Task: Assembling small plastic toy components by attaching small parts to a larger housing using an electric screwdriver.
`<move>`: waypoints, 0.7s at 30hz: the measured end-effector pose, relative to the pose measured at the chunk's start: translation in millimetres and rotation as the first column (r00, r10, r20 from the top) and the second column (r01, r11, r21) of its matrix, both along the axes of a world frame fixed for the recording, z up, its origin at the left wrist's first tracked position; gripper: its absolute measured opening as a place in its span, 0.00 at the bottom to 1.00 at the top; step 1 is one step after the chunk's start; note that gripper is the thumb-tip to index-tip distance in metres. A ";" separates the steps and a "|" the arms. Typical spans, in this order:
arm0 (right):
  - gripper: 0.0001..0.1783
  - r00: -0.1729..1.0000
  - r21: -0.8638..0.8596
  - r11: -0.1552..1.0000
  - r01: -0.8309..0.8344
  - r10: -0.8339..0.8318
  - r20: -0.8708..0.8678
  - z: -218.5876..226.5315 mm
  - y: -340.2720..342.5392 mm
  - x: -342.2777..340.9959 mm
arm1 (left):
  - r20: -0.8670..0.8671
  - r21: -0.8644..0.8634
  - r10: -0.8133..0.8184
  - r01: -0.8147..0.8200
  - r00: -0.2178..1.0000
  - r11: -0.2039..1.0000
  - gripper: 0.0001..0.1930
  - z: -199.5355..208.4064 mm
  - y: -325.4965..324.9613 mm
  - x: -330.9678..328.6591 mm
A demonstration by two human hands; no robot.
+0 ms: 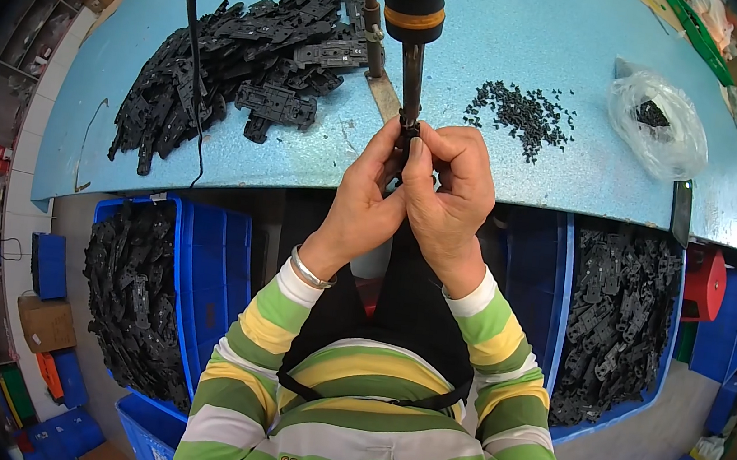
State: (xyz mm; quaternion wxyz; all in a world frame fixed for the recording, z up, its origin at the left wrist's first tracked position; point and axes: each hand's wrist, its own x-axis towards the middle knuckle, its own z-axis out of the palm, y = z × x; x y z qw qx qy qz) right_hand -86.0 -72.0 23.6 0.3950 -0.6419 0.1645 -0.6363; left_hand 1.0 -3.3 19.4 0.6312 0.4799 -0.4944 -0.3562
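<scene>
Both bare hands are pinched narrow at the near edge of the pale blue worktop (545, 32). The left hand (364, 207) and right hand (452, 199) hold a small black plastic part (409, 132) between their fingertips, right under the shaft of the upright black-and-orange driver (414, 17). A heap of flat black plastic plates (224, 59) spreads leftward, some nearly reaching the front edge. To the right, a strip of blue surface separates the scattered tiny black pieces (526, 121) from a clear plastic bag (678, 143).

Both hands (364, 218) (450, 198) pinch black part (409, 132) (under tool (414, 13)).
</scene>
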 end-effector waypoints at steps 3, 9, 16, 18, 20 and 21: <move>0.09 1.000 0.007 1.000 0.001 -0.001 -0.011 -1.2 -0.3 -0.2 | 0.010 0.006 0.005 -0.006 1.000 1.000 0.34 0.2 -0.1 0.0; 0.09 1.000 0.015 1.000 -0.001 0.001 0.005 -0.2 -1.1 0.3 | -0.014 0.007 -0.002 0.002 1.000 1.000 0.33 -2.1 -1.8 1.3; 0.08 1.000 0.015 1.000 0.006 -0.005 -0.008 -0.2 -1.7 -1.3 | -0.045 0.006 0.000 0.000 0.999 1.000 0.34 0.0 -0.7 -0.7; 0.08 1.000 0.012 1.000 0.000 0.000 -0.003 -0.5 -1.8 -0.2 | -0.036 0.020 -0.001 0.002 0.999 1.000 0.34 0.7 0.3 0.4; 0.08 1.000 0.010 1.000 -0.003 0.003 -0.001 -0.6 -1.7 -0.6 | -0.044 0.018 -0.003 0.004 0.999 1.000 0.34 -0.3 0.3 0.2; 0.08 1.000 0.009 1.000 -0.001 0.001 -0.006 -0.1 -1.3 -1.4 | -0.051 0.016 -0.005 0.006 0.999 1.000 0.35 -0.9 0.3 0.0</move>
